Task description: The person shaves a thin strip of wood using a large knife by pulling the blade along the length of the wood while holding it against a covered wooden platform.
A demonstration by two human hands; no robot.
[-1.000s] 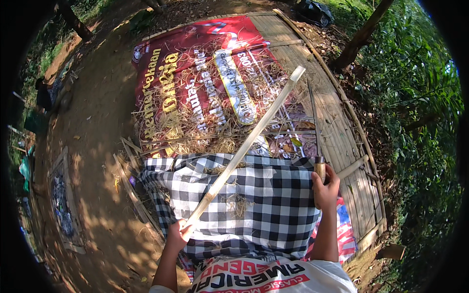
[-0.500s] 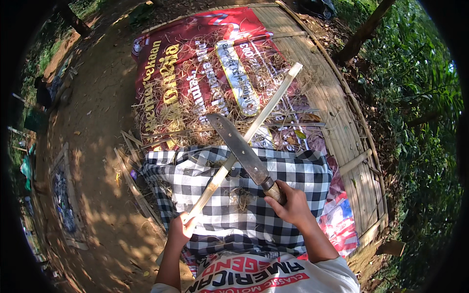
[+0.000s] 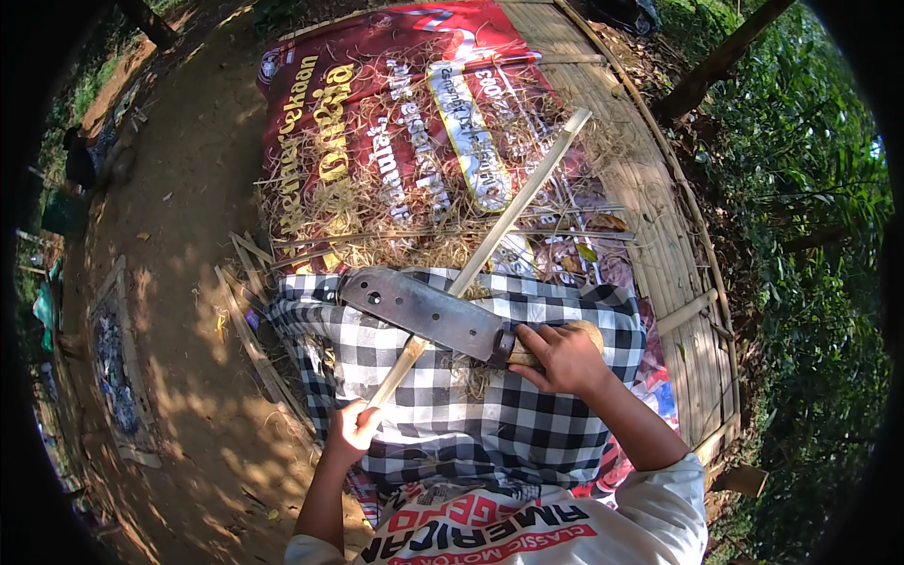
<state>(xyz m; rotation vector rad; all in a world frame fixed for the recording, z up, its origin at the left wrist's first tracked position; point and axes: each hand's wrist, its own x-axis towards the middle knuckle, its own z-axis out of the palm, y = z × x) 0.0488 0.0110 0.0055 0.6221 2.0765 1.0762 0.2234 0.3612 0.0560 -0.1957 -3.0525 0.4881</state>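
Note:
My left hand (image 3: 352, 428) is closed round the near end of a pale bamboo strip (image 3: 513, 209), which slants up and away to the right. In my right hand (image 3: 569, 360) is the wooden handle of a machete (image 3: 424, 314), its broad dark blade dotted with several holes. The blade lies across the strip, pointing left, and hides a short stretch of it; whether the edge touches the strip I cannot tell. Beneath both, a black-and-white checkered cloth (image 3: 433, 424) covers my lap.
Curly shavings (image 3: 367, 202) litter a red printed banner (image 3: 311, 122) ahead, spread over a bamboo-slat platform (image 3: 650, 207). Thin sticks lie across its near part. Bamboo pieces (image 3: 264, 363) stand at my left, above bare dirt ground (image 3: 188, 311). Leafy plants (image 3: 819, 235) grow on the right.
The machete has swung from pointing away to pointing left, its blade now lower and nearer my left hand. My right hand has risen slightly. The left hand keeps its hold on the strip.

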